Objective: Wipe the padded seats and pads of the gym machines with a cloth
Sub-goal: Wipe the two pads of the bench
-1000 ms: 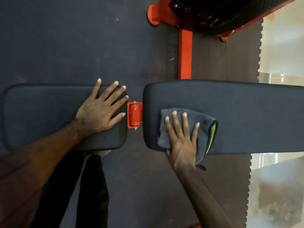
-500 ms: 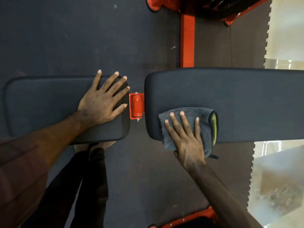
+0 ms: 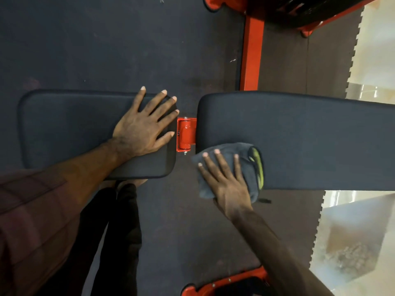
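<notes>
Slid toward six o'clock: cloth (image 3: 230,167) under flat right hand (image 3: 226,184), now overhanging back pad (image 3: 310,135) edge. Left hand (image 3: 143,129) splayed, bracing seat pad (image 3: 70,129).

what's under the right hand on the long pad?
A folded grey cloth with a yellow-green edge lies under the right hand, pressed flat at the near corner of the long pad. The pad surface beneath the cloth is covered, so its state cannot be seen.
</notes>
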